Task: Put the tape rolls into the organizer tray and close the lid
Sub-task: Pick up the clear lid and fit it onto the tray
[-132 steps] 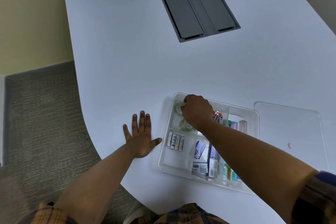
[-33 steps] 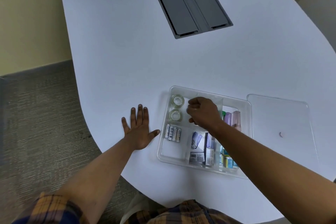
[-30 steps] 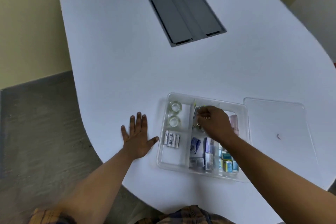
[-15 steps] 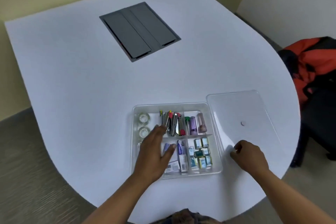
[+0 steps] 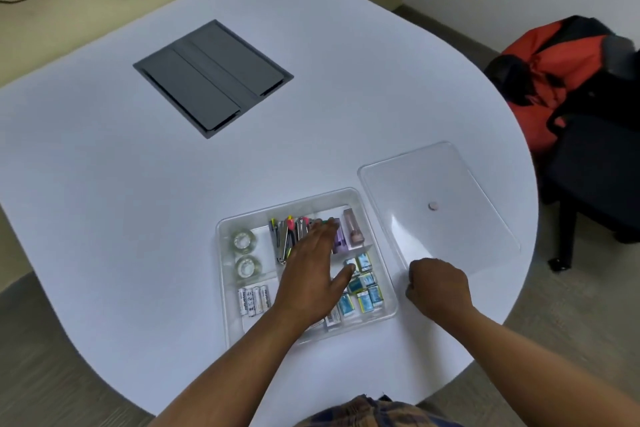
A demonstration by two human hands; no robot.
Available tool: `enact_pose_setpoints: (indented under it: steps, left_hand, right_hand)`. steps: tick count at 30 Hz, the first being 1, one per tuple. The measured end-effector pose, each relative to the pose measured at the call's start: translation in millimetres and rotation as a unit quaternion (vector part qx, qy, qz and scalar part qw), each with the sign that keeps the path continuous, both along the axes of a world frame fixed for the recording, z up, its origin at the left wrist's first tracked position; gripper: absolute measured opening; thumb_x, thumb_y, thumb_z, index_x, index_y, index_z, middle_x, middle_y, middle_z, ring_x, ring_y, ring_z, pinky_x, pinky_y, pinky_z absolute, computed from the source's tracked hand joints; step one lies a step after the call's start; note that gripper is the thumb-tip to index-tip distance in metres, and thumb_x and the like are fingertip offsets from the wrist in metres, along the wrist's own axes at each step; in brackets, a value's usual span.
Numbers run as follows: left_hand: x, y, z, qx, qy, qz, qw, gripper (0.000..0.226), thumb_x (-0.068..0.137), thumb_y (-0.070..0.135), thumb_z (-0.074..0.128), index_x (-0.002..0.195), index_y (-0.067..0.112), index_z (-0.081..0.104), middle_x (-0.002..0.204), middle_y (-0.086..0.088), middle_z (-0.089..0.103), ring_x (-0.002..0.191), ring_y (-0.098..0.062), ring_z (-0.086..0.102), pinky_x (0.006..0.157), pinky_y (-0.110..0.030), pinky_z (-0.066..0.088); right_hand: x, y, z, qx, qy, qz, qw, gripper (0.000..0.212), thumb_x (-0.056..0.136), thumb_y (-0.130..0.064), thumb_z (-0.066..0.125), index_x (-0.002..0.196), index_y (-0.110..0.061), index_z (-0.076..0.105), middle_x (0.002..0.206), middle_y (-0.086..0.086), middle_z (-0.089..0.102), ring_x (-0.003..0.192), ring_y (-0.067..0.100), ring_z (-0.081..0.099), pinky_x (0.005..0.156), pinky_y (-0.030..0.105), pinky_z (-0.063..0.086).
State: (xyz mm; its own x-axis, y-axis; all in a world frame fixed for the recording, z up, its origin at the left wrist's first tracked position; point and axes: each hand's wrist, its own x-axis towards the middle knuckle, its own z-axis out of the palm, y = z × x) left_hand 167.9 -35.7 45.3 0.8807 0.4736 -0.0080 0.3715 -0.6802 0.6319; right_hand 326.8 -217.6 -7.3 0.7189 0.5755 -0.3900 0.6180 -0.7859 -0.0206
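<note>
Two clear tape rolls (image 5: 243, 240) (image 5: 247, 267) lie one behind the other in the far-left compartment of the clear organizer tray (image 5: 222, 288). My left hand (image 5: 311, 274) rests flat over the middle of the tray with its fingers spread, holding nothing and covering some compartments. The clear lid (image 5: 415, 184) lies flat on the table, touching the tray's right side. My right hand (image 5: 438, 288) is curled on the lid's near-left corner, which it hides.
The tray also holds batteries (image 5: 252, 300), small blue boxes (image 5: 367, 295) and pens or clips (image 5: 289, 236). A grey cable hatch (image 5: 213, 78) sits in the white table. An orange backpack (image 5: 554, 69) and a black chair (image 5: 595, 166) stand past the rounded right edge.
My right hand left the tray and went to the lid's near corner. My left hand moved off the table onto the tray. The view swung right.
</note>
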Motion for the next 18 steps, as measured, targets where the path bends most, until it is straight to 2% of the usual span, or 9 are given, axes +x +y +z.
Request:
enact_pose_setpoints:
  steps: [4, 8, 10, 12, 16, 18]
  left_hand:
    - [4.4, 6.8, 1.9, 0.018, 0.009, -0.032, 0.999, 0.07, 0.09, 0.046, 0.052, 0.148, 0.019, 0.023, 0.155, 0.002, 0.028, 0.145, -0.014, 0.018, 0.116, -0.025, 0.012]
    - [12.7, 20.2, 9.5, -0.009, -0.009, 0.003, 1.0, 0.072, 0.09, 0.044, 0.055, 0.149, 0.023, 0.02, 0.156, 0.003, 0.025, 0.145, -0.011, 0.014, 0.118, -0.031, 0.012]
    - [15.6, 26.5, 13.4, -0.025, -0.019, 0.028, 0.999, 0.073, 0.089, 0.041, 0.058, 0.149, 0.024, 0.019, 0.156, 0.001, 0.026, 0.145, -0.011, 0.015, 0.118, -0.036, 0.016]
    - [16.8, 31.4, 15.9, -0.039, -0.026, 0.048, 0.998, 0.074, 0.089, 0.043, 0.057, 0.149, 0.025, 0.018, 0.157, 0.0, 0.025, 0.145, -0.012, 0.016, 0.117, -0.033, 0.017]
    - [15.9, 36.9, 15.7, -0.056, -0.02, 0.075, 0.995, 0.074, 0.088, 0.05, 0.055, 0.148, 0.03, 0.017, 0.157, -0.001, 0.024, 0.144, -0.014, 0.019, 0.116, -0.034, 0.02]
    - [13.1, 37.4, 14.0, -0.053, -0.012, 0.075, 0.996, 0.075, 0.088, 0.049, 0.056, 0.148, 0.03, 0.017, 0.157, 0.0, 0.024, 0.144, -0.014, 0.019, 0.116, -0.035, 0.021]
  right_hand:
    - [17.4, 6.7, 24.0, 0.105, -0.055, -0.039, 0.992, 0.007, 0.068, -0.02, 0.06, 0.073, -0.015, 0.057, 0.075, 0.0, 0.059, 0.074, 0.026, 0.058, 0.056, 0.032, 0.048]
    - [50.0, 15.9, 58.3, 0.205, -0.105, -0.084, 0.97, 0.02, 0.069, -0.002, 0.06, 0.086, -0.013, 0.057, 0.087, 0.005, 0.059, 0.083, 0.03, 0.057, 0.061, 0.034, 0.045]
    - [64.0, 21.5, 73.7, 0.268, -0.122, -0.096, 0.951, 0.028, 0.071, 0.007, 0.056, 0.088, -0.015, 0.056, 0.087, 0.004, 0.059, 0.078, 0.029, 0.057, 0.063, 0.035, 0.045]
    - [75.3, 29.8, 85.2, 0.311, -0.122, -0.108, 0.936, 0.033, 0.071, 0.01, 0.055, 0.087, -0.019, 0.054, 0.083, -0.001, 0.058, 0.07, 0.024, 0.055, 0.061, 0.034, 0.045]
    - [83.9, 44.4, 83.1, 0.306, -0.081, -0.121, 0.941, 0.033, 0.071, 0.01, 0.051, 0.084, -0.02, 0.055, 0.08, -0.002, 0.058, 0.07, 0.021, 0.054, 0.059, 0.029, 0.041]
    - [80.7, 49.3, 71.6, 0.284, -0.052, -0.117, 0.95, 0.033, 0.072, 0.01, 0.049, 0.085, -0.02, 0.058, 0.083, -0.001, 0.061, 0.073, 0.022, 0.057, 0.061, 0.03, 0.044]
